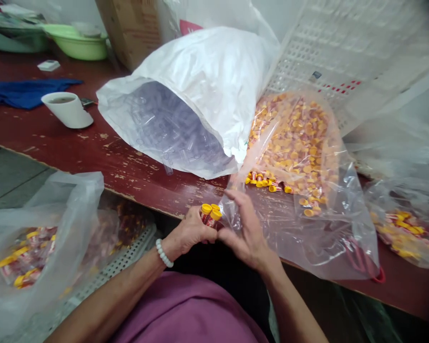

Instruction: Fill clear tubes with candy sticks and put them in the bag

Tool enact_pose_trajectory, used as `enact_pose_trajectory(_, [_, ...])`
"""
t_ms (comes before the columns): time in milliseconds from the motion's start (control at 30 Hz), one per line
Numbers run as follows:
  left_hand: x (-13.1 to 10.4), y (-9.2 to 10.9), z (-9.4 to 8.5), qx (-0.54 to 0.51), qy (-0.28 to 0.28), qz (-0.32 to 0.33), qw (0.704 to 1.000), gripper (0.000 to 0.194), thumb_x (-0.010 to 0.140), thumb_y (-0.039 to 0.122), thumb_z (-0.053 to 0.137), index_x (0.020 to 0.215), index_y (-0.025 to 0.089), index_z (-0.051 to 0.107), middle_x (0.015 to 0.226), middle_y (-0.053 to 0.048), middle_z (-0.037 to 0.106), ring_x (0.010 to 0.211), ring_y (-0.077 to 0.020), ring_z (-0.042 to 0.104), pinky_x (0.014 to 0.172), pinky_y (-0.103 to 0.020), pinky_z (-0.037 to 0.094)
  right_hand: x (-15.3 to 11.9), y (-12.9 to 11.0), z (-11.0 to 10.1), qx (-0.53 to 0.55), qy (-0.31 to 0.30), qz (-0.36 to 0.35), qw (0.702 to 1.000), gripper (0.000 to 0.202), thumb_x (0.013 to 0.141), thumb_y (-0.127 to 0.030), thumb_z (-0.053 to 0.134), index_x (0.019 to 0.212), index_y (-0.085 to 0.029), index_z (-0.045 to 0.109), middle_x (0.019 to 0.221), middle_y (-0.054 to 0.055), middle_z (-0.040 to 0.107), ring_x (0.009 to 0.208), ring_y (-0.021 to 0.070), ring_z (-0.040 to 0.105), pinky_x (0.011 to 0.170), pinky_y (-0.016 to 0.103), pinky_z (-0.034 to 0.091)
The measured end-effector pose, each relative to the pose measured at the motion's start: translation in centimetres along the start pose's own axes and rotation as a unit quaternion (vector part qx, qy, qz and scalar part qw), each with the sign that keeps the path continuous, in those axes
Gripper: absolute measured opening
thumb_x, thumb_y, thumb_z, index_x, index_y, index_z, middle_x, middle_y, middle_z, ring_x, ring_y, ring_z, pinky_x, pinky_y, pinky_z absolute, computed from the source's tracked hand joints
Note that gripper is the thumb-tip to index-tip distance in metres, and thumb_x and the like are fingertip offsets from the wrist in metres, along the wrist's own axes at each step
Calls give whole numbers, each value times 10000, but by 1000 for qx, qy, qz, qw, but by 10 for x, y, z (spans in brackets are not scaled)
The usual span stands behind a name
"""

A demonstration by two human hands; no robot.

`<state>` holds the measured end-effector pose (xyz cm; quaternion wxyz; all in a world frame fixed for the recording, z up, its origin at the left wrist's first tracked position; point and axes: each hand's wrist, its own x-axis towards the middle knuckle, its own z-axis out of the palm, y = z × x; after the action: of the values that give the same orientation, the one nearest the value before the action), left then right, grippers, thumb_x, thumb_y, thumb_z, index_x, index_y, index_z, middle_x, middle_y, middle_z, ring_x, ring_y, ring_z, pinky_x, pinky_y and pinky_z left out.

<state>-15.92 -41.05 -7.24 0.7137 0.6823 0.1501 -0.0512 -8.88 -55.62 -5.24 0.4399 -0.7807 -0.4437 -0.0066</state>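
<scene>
My left hand (193, 231), with a pale bead bracelet at the wrist, is closed around three small red-and-white tubes (214, 216) with yellow caps. The caps point up out of the fist. Close by on its right, my right hand (248, 238) is open, thumb and forefinger apart, the thumb near the left fingers. Behind the right hand lies the edge of a clear plastic bag (289, 152) full of similar yellow-capped tubes. Some tubes (260, 181) lie at the bag's mouth. A white sack (214, 71) beyond my hands gapes toward me, showing many clear empty tubes (175, 128).
The worn red table (136, 176) runs across the view. On it are a white cup (69, 114), blue cloth (21, 93), green basin (78, 45) and red-handled scissors (364, 262). A white crate (329, 57) leans behind. Lower left, a plastic bag (75, 200) holds capped tubes.
</scene>
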Motion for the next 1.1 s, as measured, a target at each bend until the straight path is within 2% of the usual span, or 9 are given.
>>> enact_pose_trajectory(100, [-2,-2,-1,-59,-18,-9,998,159,478,53,532,598,147,487,556,59,433,511,-69,362,458,-202,292,-11,-6,23,-78,-51,-65,994,896,673,-500,705,1387,-177,271,1349,158,445,1243,303,413,1014,474,329])
enact_pose_trajectory(233, [-4,-5,3,-120,1,-46,992,216,449,47,509,643,137,536,605,40,497,561,-91,430,488,-206,336,-12,-2,47,-114,-35,-38,992,775,649,-380,723,1308,-177,370,1228,144,558,1126,294,514,940,449,362])
enact_pose_trajectory(333, [-4,-8,5,-112,15,-42,993,201,450,47,517,631,132,533,598,43,481,559,-85,412,479,-203,312,-9,2,48,-97,-31,-34,994,644,606,-295,699,1196,-185,466,1137,115,610,1033,274,561,896,417,378])
enact_pose_trajectory(500, [-4,-14,6,-116,-17,-36,992,121,477,69,520,581,130,506,569,47,440,543,-76,374,469,-205,275,-7,4,46,-71,-36,-38,996,528,546,-260,677,1046,-188,521,986,74,625,901,248,572,827,399,403])
enact_pose_trajectory(600, [-7,-14,4,-142,2,-44,989,133,487,66,524,603,130,515,586,44,453,555,-79,391,478,-201,287,-7,4,50,-27,-55,-24,998,605,545,-244,703,1109,-193,491,1077,82,590,993,250,553,868,398,421])
enact_pose_trajectory(700, [-11,-11,0,-196,-6,-48,979,166,516,72,552,670,136,552,632,33,497,598,-94,449,527,-206,348,-9,5,55,10,-27,1,1000,791,566,-275,753,1262,-194,387,1274,126,483,1162,269,480,963,417,402])
enact_pose_trajectory(767, [-13,-10,-5,-223,-23,-53,973,170,545,90,577,708,134,582,666,15,534,637,-110,490,566,-220,382,-11,5,56,21,-14,24,999,835,582,-303,771,1300,-203,356,1287,130,475,1162,268,488,958,414,419])
enact_pose_trajectory(900, [-14,-11,-10,-260,-33,-57,963,178,549,87,613,719,138,611,698,-7,574,666,-131,519,584,-236,399,-13,3,55,10,-19,1,1000,707,600,-292,762,1228,-220,446,1153,88,572,1050,246,552,894,396,458])
enact_pose_trajectory(1100, [-17,-17,-3,-341,-12,-75,937,198,458,47,590,637,130,600,643,-5,580,630,-119,522,587,-230,414,-2,-10,59,-31,-22,-32,999,518,591,-285,718,1065,-208,525,958,60,613,870,240,588,774,404,488])
